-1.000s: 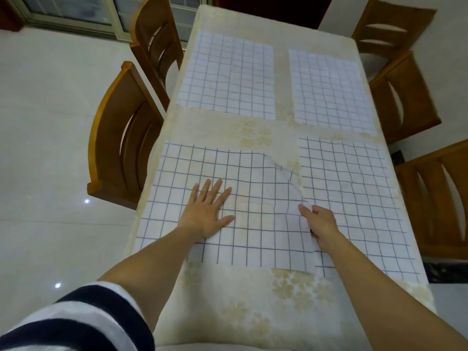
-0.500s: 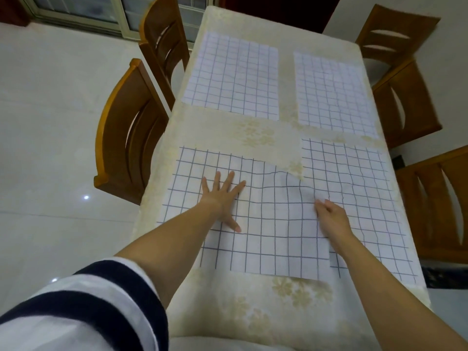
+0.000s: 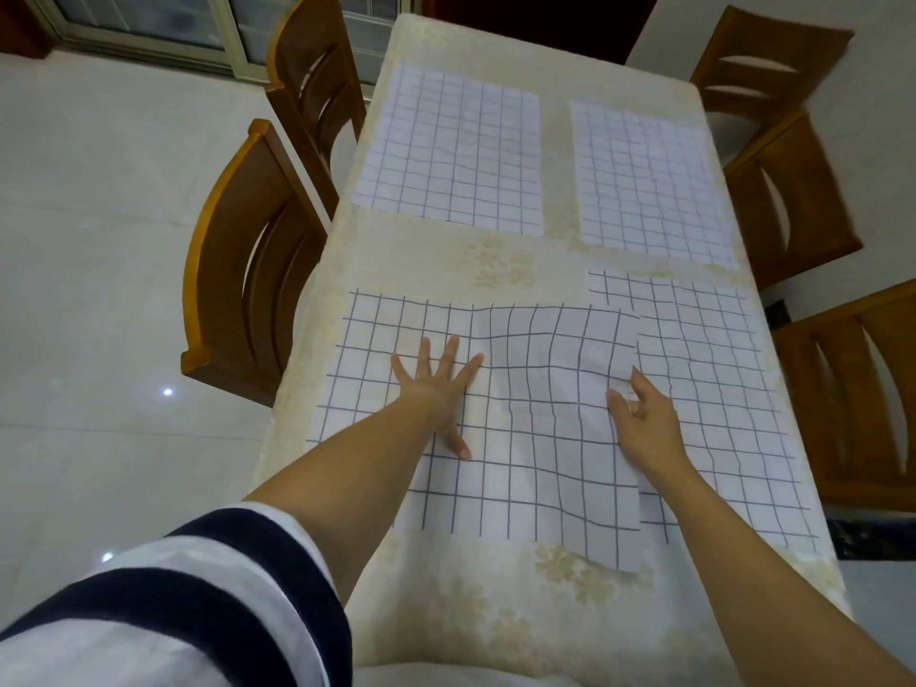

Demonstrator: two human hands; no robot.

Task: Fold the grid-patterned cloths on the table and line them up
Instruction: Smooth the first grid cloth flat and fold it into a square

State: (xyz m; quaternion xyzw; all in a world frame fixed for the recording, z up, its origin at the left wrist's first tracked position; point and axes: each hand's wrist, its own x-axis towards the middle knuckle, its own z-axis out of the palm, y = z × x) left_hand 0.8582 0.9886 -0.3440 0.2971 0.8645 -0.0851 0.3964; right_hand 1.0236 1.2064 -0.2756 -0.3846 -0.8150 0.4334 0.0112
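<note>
Four grid cloths (image 3: 448,151) on the counter (image 3: 495,612): left hand (image 3: 433,391), fingers (image 3: 424,354) spread, presses the 7 o'clock cloth (image 3: 535,438); right hand (image 3: 649,428), fingers (image 3: 639,384) parted, touches its 3 o'clock edge.

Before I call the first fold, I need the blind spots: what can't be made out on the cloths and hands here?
Head view:
near-right cloth: left edge hidden under near-left cloth and right hand.
right hand: whether its fingers pinch cloth, hidden by the hand itself.
near-left cloth: near-left corner covered by left forearm.
far-left cloth, far-right cloth: layers too small to tell.
</note>
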